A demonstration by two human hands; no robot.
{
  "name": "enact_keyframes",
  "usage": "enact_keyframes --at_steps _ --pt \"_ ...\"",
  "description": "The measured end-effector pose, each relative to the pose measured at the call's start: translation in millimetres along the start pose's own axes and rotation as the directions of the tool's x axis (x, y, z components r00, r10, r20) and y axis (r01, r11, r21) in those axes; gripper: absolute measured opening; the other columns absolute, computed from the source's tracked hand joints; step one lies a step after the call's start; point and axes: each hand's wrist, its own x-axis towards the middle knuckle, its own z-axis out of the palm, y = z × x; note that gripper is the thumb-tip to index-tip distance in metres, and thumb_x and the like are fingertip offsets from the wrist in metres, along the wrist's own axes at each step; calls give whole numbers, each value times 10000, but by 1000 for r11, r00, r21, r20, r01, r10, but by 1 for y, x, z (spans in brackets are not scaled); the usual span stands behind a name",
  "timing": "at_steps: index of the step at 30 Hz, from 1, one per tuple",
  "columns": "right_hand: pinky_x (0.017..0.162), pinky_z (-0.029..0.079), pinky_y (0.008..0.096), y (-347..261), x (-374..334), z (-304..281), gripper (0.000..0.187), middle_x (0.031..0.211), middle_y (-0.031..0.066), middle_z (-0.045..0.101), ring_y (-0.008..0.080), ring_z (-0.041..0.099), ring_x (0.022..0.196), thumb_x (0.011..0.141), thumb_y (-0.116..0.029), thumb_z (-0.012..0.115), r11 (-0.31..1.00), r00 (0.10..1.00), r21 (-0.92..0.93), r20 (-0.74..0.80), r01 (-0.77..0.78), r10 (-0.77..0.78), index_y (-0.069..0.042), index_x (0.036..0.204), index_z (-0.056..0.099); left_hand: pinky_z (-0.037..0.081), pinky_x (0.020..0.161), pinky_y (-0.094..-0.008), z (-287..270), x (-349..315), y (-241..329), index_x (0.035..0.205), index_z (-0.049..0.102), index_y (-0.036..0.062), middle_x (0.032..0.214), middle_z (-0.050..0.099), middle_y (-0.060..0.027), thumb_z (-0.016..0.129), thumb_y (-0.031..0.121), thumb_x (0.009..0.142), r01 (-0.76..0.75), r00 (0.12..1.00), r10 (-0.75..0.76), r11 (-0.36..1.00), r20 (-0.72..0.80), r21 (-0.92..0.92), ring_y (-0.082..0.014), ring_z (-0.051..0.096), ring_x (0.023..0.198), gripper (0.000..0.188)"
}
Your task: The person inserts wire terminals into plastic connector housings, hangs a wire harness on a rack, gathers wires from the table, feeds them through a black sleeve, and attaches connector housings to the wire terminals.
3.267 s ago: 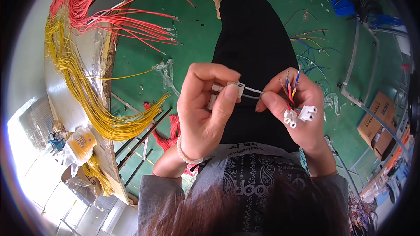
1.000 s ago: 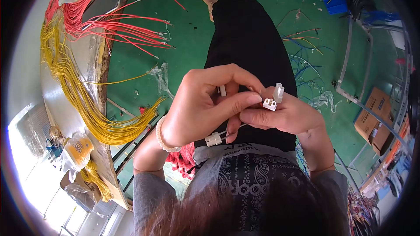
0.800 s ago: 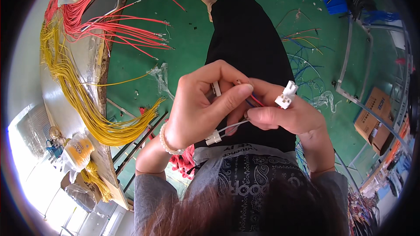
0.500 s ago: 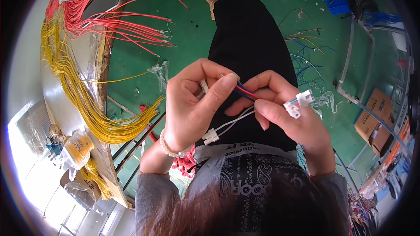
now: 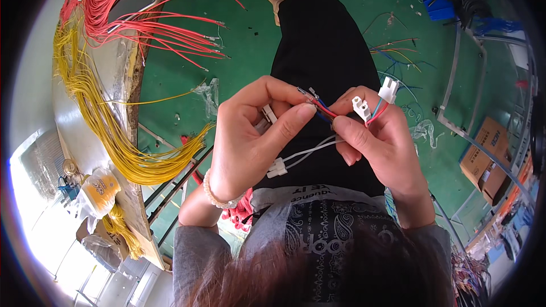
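Observation:
My left hand [image 5: 247,133] pinches the ends of red and blue wires [image 5: 325,108] between thumb and forefinger; small metal terminals show past the fingertips. A white plastic connector [image 5: 268,114] sits in the curl of its other fingers. My right hand [image 5: 384,145] is closed on the same wires a little further along. Over its fingers stand two more white connectors, a two-hole one [image 5: 361,108] and another [image 5: 389,89] with red and teal wires. Pale wires [image 5: 310,150] run from the right hand to a white connector [image 5: 277,168] hanging below the left palm.
At left, a worktable [image 5: 128,88] carries bundles of red wires [image 5: 170,34] and yellow wires [image 5: 114,136], which overhang its edge. Wire scraps [image 5: 398,51] and plastic film lie on the green floor. A cardboard box [image 5: 486,150] and metal rack [image 5: 455,74] stand at right.
The terminals now show beyond my left fingertips. My right hand has turned, so its two connectors have swung up and left. The hanging connector has shifted slightly up and right.

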Motion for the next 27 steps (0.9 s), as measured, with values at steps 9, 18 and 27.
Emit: enact_keyframes --at_steps 9,18,27 --pt "464 412 226 2 3 0 109 870 65 498 125 543 556 902 -92 542 997 1000 79 -29 5 -3 16 891 549 266 552 -162 4 0 0 917 587 -10 691 450 70 637 67 859 -15 999 13 999 -46 -39 -2 359 612 108" --pt "506 472 203 10 3 5 68 850 66 483 103 570 594 848 7 598 963 965 -98 -54 252 -258 35 884 548 317 532 -153 -2 -4 7 962 603 -10 716 499 35 634 37 861 0 999 -2 999 45 42 6 416 617 115" --pt "497 461 218 10 -1 8 85 864 72 480 126 578 597 869 -39 579 983 989 131 -92 126 -115 29 898 538 334 553 -144 0 -5 -2 993 615 -20 750 567 19 654 54 863 -75 997 75 997 28 -2 7 454 635 155"
